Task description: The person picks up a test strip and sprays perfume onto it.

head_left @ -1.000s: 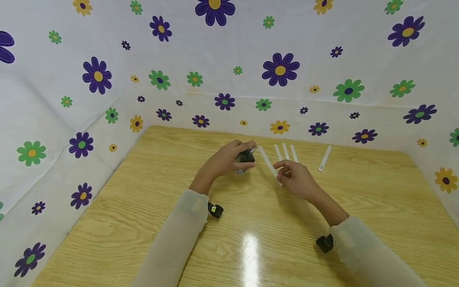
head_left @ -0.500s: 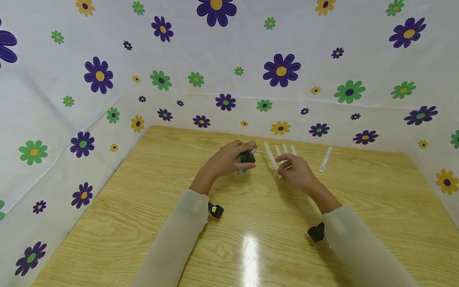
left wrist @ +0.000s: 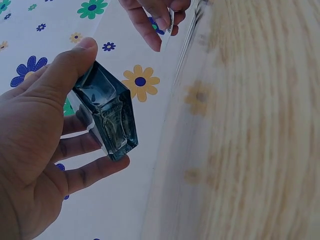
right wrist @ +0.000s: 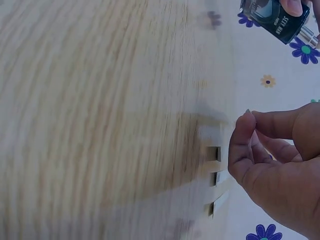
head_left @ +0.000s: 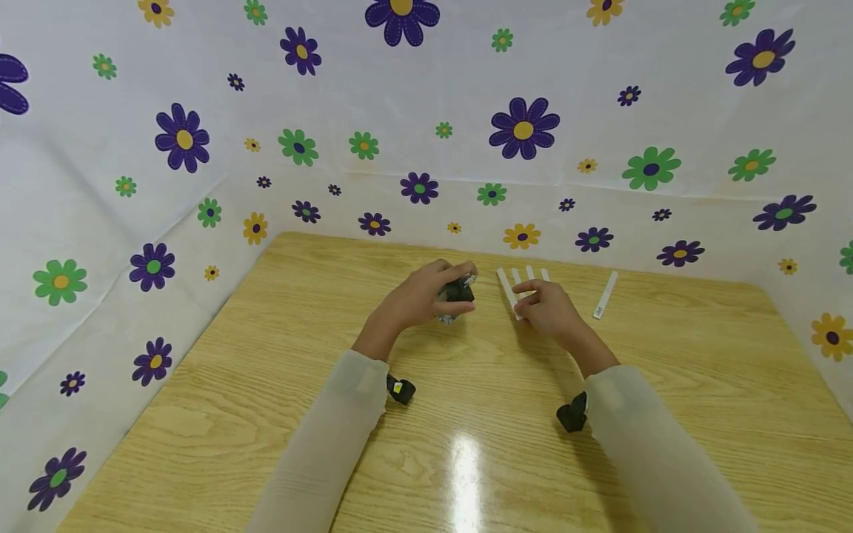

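My left hand [head_left: 412,302] grips a dark, faceted glass perfume bottle [left wrist: 107,112] above the table, thumb on one side and fingers on the other. The bottle's silver spray nozzle [right wrist: 309,35] shows in the right wrist view, tipped toward the right. To the right, my right hand [head_left: 553,311] pinches the near end of a white paper test strip [head_left: 506,287] between thumb and forefinger. That strip slants close over the table, just left of several like strips [head_left: 530,274] lying side by side. The right hand partly hides their near ends in the head view.
One more white strip [head_left: 605,295], with a small printed label at its near end, lies apart on the right. The wooden table [head_left: 466,414] meets a flower-print cloth [head_left: 400,163] at its back and sides. Black wrist cameras [head_left: 401,390] stick out beneath both sleeves.
My right hand has moved forward, away from me, bringing the pinched strip beside the row of strips and lower toward the table. My left hand and the perfume bottle have stayed put.
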`<state>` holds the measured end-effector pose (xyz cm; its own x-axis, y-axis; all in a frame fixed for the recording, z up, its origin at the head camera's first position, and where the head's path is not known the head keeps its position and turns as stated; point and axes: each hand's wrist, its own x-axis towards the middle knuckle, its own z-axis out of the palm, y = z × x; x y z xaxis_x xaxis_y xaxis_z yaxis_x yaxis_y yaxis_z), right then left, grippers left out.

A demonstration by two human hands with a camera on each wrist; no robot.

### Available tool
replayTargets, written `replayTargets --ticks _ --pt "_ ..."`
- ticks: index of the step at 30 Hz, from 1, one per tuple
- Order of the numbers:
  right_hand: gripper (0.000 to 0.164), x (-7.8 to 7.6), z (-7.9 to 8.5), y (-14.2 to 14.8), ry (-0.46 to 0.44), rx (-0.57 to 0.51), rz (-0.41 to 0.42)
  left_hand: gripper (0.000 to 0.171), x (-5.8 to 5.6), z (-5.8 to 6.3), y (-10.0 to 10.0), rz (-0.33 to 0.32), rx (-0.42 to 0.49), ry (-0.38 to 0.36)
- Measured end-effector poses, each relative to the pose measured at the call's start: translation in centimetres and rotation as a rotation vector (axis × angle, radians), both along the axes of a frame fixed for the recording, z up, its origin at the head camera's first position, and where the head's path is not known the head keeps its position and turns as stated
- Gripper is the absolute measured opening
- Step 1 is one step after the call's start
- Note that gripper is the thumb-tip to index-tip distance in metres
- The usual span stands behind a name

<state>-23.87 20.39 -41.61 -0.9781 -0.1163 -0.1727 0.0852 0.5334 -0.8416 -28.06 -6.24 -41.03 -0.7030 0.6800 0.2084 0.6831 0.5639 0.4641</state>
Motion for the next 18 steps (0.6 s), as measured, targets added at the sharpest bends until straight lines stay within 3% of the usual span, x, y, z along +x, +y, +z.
replayTargets --ticks 18 --pt "0.037 -0.90 -0.75 -0.57 -0.061 -0.060 -0.061 0.064 -0.10 -0.11 0.04 0.011 0.002 -0.014"
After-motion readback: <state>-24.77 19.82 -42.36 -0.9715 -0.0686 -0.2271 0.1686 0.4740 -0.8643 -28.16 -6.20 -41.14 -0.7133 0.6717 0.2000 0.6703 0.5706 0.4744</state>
